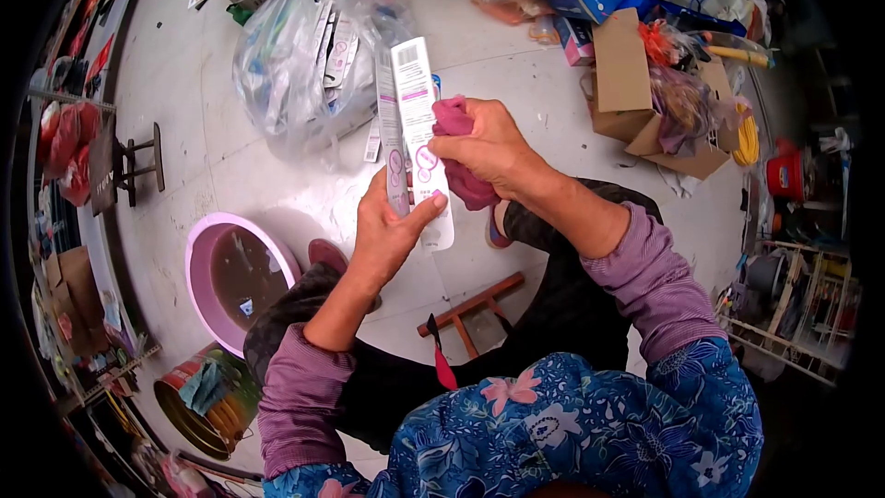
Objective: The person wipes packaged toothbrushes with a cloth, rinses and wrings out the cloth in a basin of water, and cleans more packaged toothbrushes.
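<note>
Two long white packages [412,83] with purple print and a barcode stand side by side in the middle of the head view. My left hand [387,226] grips them near their lower end, its thumb across the front. A crumpled dark pink cloth [468,186] is bunched in my right hand [493,148], which is closed on it and lies against the right edge of the packages. Behind them a large clear plastic bag [286,65] holds more packages of a similar look.
A pink basin [195,263] of murky water stands at the left, with a round tin [198,415] below it. An open cardboard box [622,69] of bags is at the right. A small stool [134,166] stands at the far left, and a wooden frame [479,304] lies between the legs.
</note>
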Motion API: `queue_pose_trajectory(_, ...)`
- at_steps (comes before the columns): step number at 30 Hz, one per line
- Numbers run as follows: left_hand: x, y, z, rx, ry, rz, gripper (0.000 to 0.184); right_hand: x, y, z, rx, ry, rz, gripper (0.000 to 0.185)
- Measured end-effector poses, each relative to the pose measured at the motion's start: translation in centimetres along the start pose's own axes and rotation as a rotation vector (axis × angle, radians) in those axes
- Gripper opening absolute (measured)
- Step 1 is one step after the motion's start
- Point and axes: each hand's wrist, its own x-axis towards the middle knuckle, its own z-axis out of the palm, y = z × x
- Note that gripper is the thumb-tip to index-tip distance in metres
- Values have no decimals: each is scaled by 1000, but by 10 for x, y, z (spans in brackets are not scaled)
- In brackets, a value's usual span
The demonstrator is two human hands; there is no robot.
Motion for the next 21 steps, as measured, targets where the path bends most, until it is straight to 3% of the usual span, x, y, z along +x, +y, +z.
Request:
queue_pose_trajectory(5,1,-5,1,96,83,-49,64,4,2,-4,-31,44,-78,23)
queue_pose_trajectory(7,0,-4,5,110,12,182,74,5,11,-3,-127,60,-104,25)
queue_pose_trajectory(11,0,-13,5,66,-58,171,85,-2,9,7,-252,84,-141,31)
queue_pose_trajectory(16,-3,-12,4,149,-120,-27,64,-10,7,11,-261,-66,-142,38)
queue_pose_trajectory(18,-1,-11,4,-256,-117,-237,45,-11,-5,6,-255,-99,-153,36)
queue_pose_trajectory(20,-2,3,1,-372,-71,-301,37,-8,-23,-2,124,-42,-42,30)
queue_pose_trajectory(21,1,6,-6,-494,-108,-331,36,-5,-29,-5,226,16,-113,25)
